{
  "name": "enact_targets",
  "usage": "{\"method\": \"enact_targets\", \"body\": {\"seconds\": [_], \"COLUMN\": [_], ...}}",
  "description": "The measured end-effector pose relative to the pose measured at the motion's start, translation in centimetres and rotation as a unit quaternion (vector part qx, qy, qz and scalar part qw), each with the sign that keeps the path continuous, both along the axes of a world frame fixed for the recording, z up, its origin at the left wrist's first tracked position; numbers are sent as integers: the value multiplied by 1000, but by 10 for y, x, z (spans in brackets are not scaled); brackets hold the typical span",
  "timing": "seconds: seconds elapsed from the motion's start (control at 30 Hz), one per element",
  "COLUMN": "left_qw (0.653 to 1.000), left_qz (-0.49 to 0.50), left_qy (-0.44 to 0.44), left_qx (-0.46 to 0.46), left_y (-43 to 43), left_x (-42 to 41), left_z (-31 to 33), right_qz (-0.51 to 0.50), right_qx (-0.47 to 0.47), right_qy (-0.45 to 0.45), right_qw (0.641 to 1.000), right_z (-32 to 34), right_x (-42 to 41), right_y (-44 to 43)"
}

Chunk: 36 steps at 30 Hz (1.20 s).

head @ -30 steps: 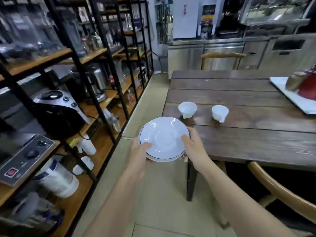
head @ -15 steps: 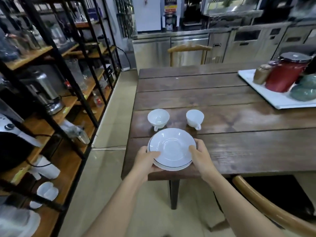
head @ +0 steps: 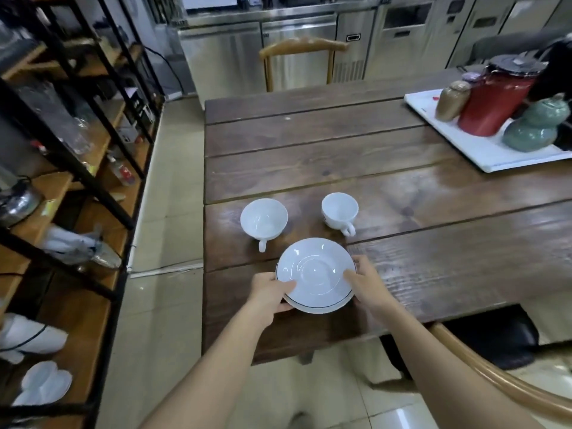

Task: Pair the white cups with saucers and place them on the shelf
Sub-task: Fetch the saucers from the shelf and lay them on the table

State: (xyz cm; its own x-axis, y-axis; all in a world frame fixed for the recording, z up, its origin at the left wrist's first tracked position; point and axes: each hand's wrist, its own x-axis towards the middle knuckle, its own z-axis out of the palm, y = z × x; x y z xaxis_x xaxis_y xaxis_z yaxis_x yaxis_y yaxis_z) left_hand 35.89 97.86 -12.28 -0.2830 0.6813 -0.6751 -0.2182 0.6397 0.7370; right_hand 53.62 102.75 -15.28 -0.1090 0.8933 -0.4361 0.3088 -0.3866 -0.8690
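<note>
Now I grip the stacked white dark-rimmed saucers [head: 315, 275] with left hand [head: 268, 293] and right hand [head: 368, 283], lower centre; I'd land them flat, short of both white cups [head: 264, 218].

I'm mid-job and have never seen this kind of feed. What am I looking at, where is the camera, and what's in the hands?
There is no machine here: a person works with bare hands. The single picture comes from a wide-angle camera on the person's head, looking forward and down. The left hand and right hand each have a grip on opposite edges of a stack of white saucers, over the near end of a wooden table. Two empty white cups stand behind it, the left cup and the right cup. Far right, a white tray carries jars. The shelf stands to the left.
</note>
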Motion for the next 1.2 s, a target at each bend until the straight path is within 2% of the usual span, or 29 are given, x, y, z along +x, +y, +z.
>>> {"method": "enact_targets", "body": {"seconds": [0.27,0.43,0.57,0.7,0.83,1.0,1.2], "left_qw": [999,993,974,950,915,911,921], "left_qz": [0,-42,-67,-110,-169,-174,-161], "left_qy": [45,106,216,290,361,372,351], "left_qx": [5,-4,-13,-25,-53,-46,52], "left_y": [16,22,24,25,28,28,22], "left_x": [-3,-8,-7,-8,-8,-7,0], "left_z": [-26,-35,-35,-31,-28,-22,-7], "right_qz": [34,44,66,48,46,13,-6], "right_qx": [28,65,87,62,79,78,114], "right_qy": [-51,-64,-92,-110,-200,-188,-118], "right_qw": [998,995,990,991,976,979,986], "right_z": [-10,-13,-15,-20,-21,-16,-6], "right_x": [-4,-6,-6,-5,-10,-9,4], "right_y": [19,25,28,28,28,29,21]}}
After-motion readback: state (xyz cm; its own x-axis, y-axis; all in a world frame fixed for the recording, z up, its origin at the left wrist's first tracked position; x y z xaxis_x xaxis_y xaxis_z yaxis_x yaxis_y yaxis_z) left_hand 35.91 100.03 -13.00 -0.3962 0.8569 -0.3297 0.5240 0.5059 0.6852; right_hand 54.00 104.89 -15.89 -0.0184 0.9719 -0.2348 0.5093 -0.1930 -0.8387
